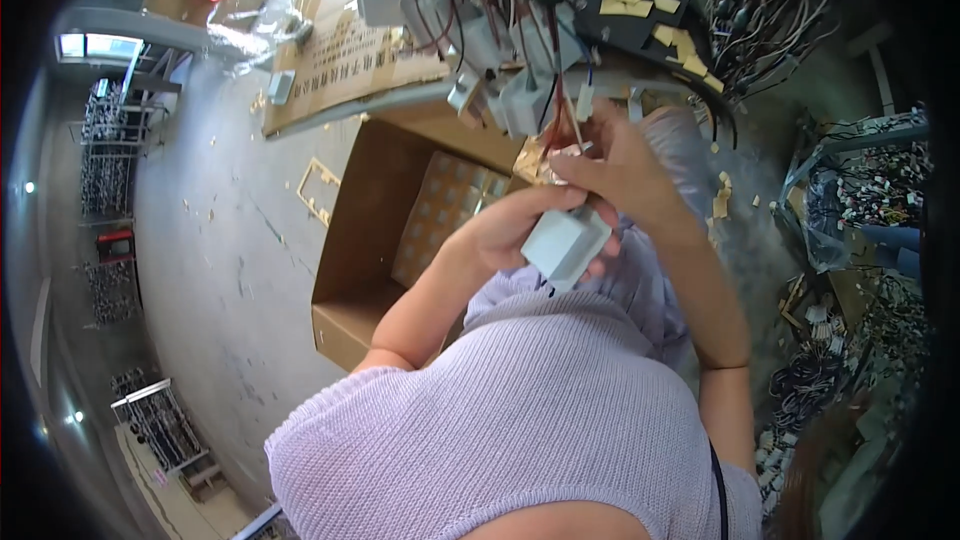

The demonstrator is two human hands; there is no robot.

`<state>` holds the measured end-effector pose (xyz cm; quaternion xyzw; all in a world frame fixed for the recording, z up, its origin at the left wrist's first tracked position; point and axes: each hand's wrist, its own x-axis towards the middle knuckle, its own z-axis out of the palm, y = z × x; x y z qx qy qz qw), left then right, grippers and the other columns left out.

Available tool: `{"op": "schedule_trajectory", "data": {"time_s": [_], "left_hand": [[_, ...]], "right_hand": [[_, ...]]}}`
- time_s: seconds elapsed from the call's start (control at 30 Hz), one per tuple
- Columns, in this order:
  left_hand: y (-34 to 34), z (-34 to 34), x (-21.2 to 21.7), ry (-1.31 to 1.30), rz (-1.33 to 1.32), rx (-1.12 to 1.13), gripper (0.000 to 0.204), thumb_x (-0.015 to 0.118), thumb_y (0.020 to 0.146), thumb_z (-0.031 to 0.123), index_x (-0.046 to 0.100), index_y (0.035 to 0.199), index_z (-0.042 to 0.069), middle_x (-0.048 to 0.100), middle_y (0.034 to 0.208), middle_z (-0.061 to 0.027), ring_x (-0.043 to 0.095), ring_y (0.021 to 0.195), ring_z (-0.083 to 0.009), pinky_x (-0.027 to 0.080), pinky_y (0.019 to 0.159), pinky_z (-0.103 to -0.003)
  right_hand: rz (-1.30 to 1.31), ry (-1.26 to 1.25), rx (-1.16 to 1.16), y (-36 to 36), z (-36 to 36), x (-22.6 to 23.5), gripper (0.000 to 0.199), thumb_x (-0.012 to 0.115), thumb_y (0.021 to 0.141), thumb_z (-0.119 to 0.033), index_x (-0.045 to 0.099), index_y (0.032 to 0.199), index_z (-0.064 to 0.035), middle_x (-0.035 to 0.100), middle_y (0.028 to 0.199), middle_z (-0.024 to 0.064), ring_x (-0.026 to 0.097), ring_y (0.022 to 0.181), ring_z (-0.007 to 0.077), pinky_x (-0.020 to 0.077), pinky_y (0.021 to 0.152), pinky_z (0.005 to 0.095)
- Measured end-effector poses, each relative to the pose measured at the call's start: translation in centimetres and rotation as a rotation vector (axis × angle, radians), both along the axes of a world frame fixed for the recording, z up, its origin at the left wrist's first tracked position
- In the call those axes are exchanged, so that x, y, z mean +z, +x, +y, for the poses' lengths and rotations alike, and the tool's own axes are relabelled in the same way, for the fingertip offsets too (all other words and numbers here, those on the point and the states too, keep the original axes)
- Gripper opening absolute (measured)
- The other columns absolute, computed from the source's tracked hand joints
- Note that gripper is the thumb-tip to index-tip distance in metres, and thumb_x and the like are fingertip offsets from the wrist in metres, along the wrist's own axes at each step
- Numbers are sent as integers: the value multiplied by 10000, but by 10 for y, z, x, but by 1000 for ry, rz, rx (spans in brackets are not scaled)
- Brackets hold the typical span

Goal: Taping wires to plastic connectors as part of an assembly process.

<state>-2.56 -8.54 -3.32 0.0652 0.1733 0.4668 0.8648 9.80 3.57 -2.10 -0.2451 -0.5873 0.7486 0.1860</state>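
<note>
On my feed, both forearms [425,302] angle inward; left hand [508,226] curled, thumb [552,199] extended; right hand [628,172] just beside it, fingers [606,124] bent.

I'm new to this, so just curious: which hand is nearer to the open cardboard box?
Left. The left hand, holding the pale casing, is just right of the open cardboard box in view; the right hand, by the red wires, is farther right.

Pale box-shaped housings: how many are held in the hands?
1: the pale housing is in the left hand, just below the right hand. Any behind the fingers would be hidden.
</note>
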Motion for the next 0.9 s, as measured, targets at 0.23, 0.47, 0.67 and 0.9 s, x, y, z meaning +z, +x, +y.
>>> {"op": "schedule_trajectory", "data": {"time_s": [0.23,0.47,0.67,0.9], "left_hand": [[-25,-15,24,-17,604,110,291,581,904,143,575,1076,-92,659,1029,-197,674,914,-285,554,836,-379],[-41,-16,41,119,816,-48,262,571,910,99,575,1092,-90,659,990,-181,660,933,-259,537,867,-357],[-54,-13,52,288,589,-274,215,599,870,101,616,1010,-60,649,927,-172,655,907,-281,530,811,-383],[-56,-22,28,489,239,-216,212,665,842,151,615,941,-29,625,873,-163,654,848,-346,515,717,-468]], "right_hand": [[109,545,256,24,1,17,200,724,782,-195,632,847,-31,603,790,78,599,709,165,487,695,329],[-142,1243,-18,19,-38,16,245,693,793,-279,605,801,-51,605,850,99,574,915,283,373,914,425],[40,230,377,30,-35,30,188,665,866,-156,577,771,-21,623,687,71,632,678,171,481,622,330],[587,499,225,41,-23,24,164,676,845,-181,550,827,-77,624,857,33,597,812,164,477,783,393]]}}
